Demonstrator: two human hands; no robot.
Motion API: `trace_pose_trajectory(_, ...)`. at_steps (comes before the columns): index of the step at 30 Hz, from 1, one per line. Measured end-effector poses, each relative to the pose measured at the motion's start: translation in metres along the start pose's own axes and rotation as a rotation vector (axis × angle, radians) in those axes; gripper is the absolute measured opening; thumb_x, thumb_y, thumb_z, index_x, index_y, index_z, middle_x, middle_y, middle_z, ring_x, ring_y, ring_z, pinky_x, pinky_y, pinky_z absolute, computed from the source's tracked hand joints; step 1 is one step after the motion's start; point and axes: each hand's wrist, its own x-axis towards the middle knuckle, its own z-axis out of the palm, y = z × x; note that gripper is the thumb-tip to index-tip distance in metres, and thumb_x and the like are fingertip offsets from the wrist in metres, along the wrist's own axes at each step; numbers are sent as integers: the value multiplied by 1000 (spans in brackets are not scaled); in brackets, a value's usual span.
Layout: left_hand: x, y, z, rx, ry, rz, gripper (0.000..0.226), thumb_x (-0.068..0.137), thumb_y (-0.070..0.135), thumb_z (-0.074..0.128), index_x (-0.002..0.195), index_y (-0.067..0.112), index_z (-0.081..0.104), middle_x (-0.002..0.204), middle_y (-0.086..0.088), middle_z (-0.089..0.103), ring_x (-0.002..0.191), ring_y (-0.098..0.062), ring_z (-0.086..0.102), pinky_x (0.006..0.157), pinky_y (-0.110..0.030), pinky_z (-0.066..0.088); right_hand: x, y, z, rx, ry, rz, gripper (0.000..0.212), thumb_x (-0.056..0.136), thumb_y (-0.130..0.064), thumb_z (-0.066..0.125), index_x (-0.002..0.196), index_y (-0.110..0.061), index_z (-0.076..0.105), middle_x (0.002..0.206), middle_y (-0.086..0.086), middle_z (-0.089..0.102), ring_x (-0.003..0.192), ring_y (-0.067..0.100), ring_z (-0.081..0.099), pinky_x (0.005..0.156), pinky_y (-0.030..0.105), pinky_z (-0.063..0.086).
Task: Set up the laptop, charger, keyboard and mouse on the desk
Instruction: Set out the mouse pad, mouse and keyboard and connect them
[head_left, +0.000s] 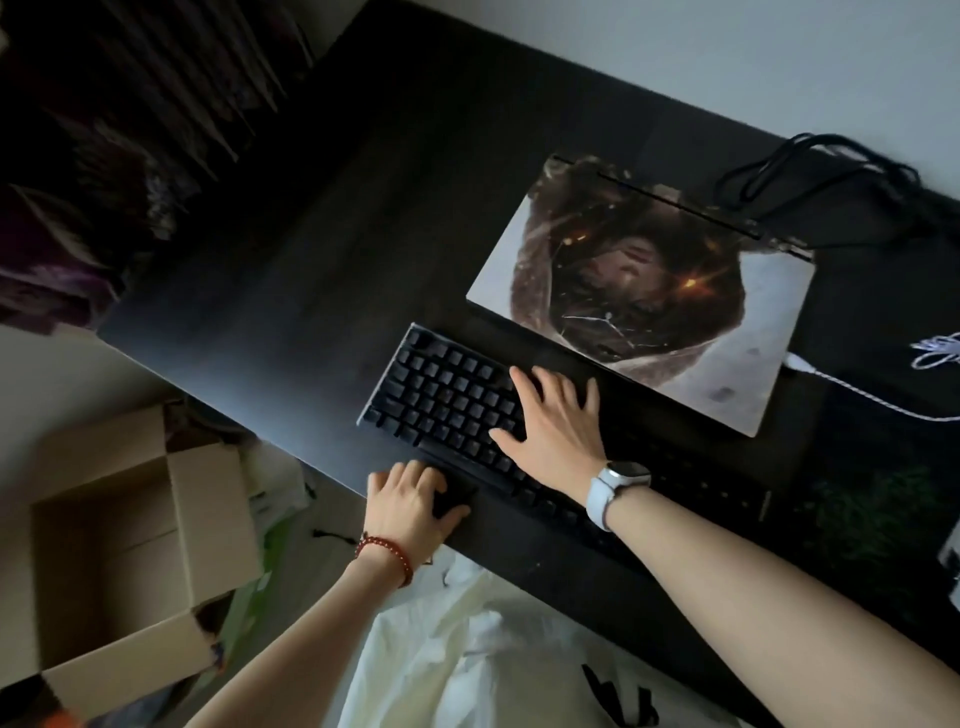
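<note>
Positioning keyboard (447, 400): right hand (558, 421) pressing flat, fingers spread, on keys; left hand (408, 501) curling round dark wrist rest (470, 470) at near edge; closed laptop (644, 291) just beyond right fingertips; advising sliding level, avoiding laptop edge.

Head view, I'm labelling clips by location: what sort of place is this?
Likely a home desk being set up: a black desk with a closed laptop and keyboard, and an open cardboard box on the floor.

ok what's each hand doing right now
Left hand: curled round a dark object, likely the mouse, at the desk edge.
Right hand: open, flat on the keyboard.
</note>
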Motion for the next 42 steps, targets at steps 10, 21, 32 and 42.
trace_pose_trajectory(10,11,-20,3,121,266,344,12,68,21,54,57,16,59,57,1,51,61,-22,51,64,-33,30,24,-39,10,-94,-118,-129,93,77,-67,50,147,-32,-1,157,7,-7,144,32,0,108,67,5)
trace_pose_trajectory(21,-1,-71,-15,119,190,153,18,67,25,46,55,19,58,51,6,56,58,-21,55,69,-31,29,58,-65,-1,29,-147,-79,100,74,-70,53,147,-32,-5,157,10,-2,142,33,8,109,65,5)
trace_pose_trajectory(32,11,-105,-35,-73,64,112,23,63,42,47,60,23,60,58,11,61,67,-15,60,74,-23,30,88,-106,13,-325,-294,-367,93,68,-68,60,143,-35,17,155,6,-18,139,45,-15,100,75,9)
trace_pose_trajectory(42,35,-138,-68,-394,-72,-289,13,84,29,63,91,19,68,90,-3,69,84,-22,61,75,-28,49,73,-109,-7,-180,-189,-405,77,69,-53,63,136,-31,33,148,6,14,136,44,3,106,68,11)
